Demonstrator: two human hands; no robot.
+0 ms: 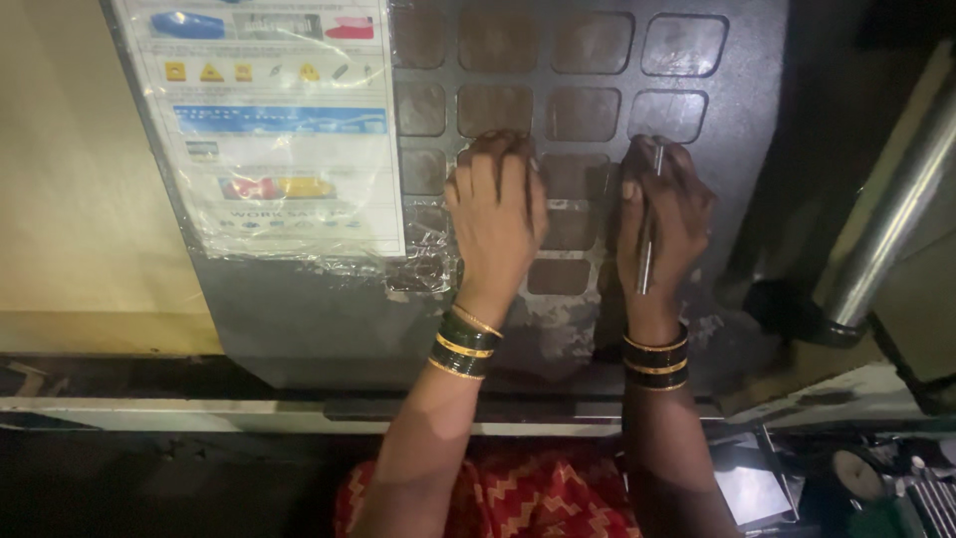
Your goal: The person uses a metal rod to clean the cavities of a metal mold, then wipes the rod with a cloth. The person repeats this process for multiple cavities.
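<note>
Pressing against the dark metal panel [597,329], with both hands blocking its middle rows of square recesses: left hand [498,214] closed at the centre, right hand [662,214] just beside it, gripping a thin metal rod [649,234]. Leaving only a narrow gap of open recesses between the two. Lying open above them, the panel's top rows. Covering the panel's left part, a plastic-wrapped notice sheet [274,130], its loose film crinkling just beside the left hand. Crowding the panel's right edge, a slanting steel bar [886,229]. Running bare below the panel, a pale ledge [199,413].
</note>
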